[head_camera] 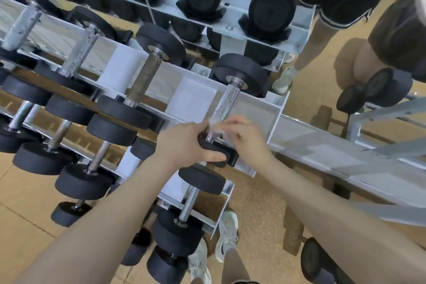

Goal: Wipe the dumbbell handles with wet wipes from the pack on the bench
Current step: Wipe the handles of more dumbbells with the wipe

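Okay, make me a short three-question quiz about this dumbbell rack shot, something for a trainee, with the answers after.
1. True or false: the left hand holds the near weight head of the dumbbell being wiped.
2. What does the right hand hold against the handle?
3. The dumbbell sits on: A) the floor B) the rack C) a bench

Key: 1 true; 2 a wet wipe; 3 B

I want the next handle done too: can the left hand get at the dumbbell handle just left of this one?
Probably yes: that handle lies bare on the rack, nothing covering it, but the left hand must first let go of the dumbbell end.
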Motion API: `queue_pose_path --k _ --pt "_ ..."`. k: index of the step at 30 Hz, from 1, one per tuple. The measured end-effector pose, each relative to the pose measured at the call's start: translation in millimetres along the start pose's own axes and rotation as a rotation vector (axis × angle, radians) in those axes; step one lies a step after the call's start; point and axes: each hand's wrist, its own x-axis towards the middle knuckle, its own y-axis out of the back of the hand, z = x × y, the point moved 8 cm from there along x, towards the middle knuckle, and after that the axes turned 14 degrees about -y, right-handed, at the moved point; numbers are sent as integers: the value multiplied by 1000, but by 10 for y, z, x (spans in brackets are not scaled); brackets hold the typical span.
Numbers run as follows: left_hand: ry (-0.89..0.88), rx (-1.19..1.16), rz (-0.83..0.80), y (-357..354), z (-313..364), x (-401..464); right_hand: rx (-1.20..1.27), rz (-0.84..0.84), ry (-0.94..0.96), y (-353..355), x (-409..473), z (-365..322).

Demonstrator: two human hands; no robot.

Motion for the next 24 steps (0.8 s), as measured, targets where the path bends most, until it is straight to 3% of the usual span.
queue_pose_path --k 3,5,10,14,16,18,20,22,24 --pt "38 41 -18 15 -3 -7 141 378 -57 478 185 107" --pt "48 45 -28 20 3 -4 193 457 -103 535 332 177" --pt "53 21 -18 29 -14 5 268 357 -105 183 281 206" --pt "61 -15 25 43 -20 3 217 -8 -41 -193 -5 203" --pt "79 14 42 47 -9 -5 155 -101 -10 -254 -59 171" --pt "79 34 57 30 -5 -6 122 -69 -13 -107 15 91" --pt "73 21 61 8 -15 -13 27 138 54 200 153 -87" --pt "82 17 54 0 -31 -19 -157 285 158 434 321 -317" --pt "76 28 37 3 -25 -2 -410 281 273 379 481 -539"
